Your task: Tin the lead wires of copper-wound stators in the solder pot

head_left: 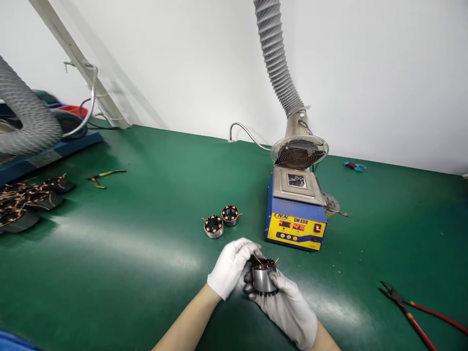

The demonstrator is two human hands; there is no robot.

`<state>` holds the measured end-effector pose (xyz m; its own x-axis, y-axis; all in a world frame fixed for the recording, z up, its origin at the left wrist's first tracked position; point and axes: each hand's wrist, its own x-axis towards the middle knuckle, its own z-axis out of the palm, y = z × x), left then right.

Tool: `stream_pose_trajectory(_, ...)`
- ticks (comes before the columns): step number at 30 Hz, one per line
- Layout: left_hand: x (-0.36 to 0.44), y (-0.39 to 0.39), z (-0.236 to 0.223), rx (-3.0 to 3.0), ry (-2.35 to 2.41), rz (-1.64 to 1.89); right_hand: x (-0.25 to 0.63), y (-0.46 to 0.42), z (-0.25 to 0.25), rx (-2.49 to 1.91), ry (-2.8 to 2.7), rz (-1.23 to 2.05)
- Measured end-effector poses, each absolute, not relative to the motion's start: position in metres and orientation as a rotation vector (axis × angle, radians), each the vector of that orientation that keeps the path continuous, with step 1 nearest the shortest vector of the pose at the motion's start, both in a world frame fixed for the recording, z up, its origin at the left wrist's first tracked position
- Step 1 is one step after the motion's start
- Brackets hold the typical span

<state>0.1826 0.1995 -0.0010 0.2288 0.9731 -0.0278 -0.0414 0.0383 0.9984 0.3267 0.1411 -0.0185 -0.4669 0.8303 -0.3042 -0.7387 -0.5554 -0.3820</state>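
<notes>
My right hand (287, 309), in a white glove with darkened fingertips, grips a motor stator (263, 281). The stator is a short silver cylinder with black toothed ends and copper windings inside, and its open top faces up. Thin wire ends stick out above its rim. My left hand (234, 265), gloved in white too, is closed at the stator's upper left, its fingers around a wire end there; the fingertips are partly hidden. Just beyond my hands, two more stators (213, 227) stand side by side on the green tabletop (157, 204).
Behind my hands stands a blue and yellow solder pot (295, 229) under a round fume hood (300, 151) with a grey duct (276, 53). Red-handled cutters (402, 302) lie at right, yellow-handled pliers (104, 176) at left. Several stators (32, 200) are grouped at far left.
</notes>
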Motion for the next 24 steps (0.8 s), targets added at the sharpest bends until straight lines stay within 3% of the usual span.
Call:
stream_pose_trajectory(3, 0.18, 0.203, -0.003, 1.216, 1.051, 1.075, 0.327, 0.142, -0.017, -0.546, -0.189, 2.119)
stream_pose_trajectory(7, 0.178, 0.198, -0.001, 1.675, 0.809, 0.625, 0.328, 0.146, -0.017, -0.49, -0.066, 2.127)
stream_pose_trajectory(9, 0.179, 0.194, -0.001, 1.804, 0.774, 0.577, 0.329, 0.147, -0.017, -0.479, -0.046, 2.162)
stream_pose_trajectory(20, 0.195, 0.193, 0.004, 1.089, 1.159, 0.938, 0.327, 0.145, -0.025, -0.434, -0.153, 2.179)
stream_pose_trajectory(24, 0.188, 0.198, 0.001, 0.906, 1.058, 1.089, 0.328, 0.146, -0.024, -0.454, -0.144, 2.171)
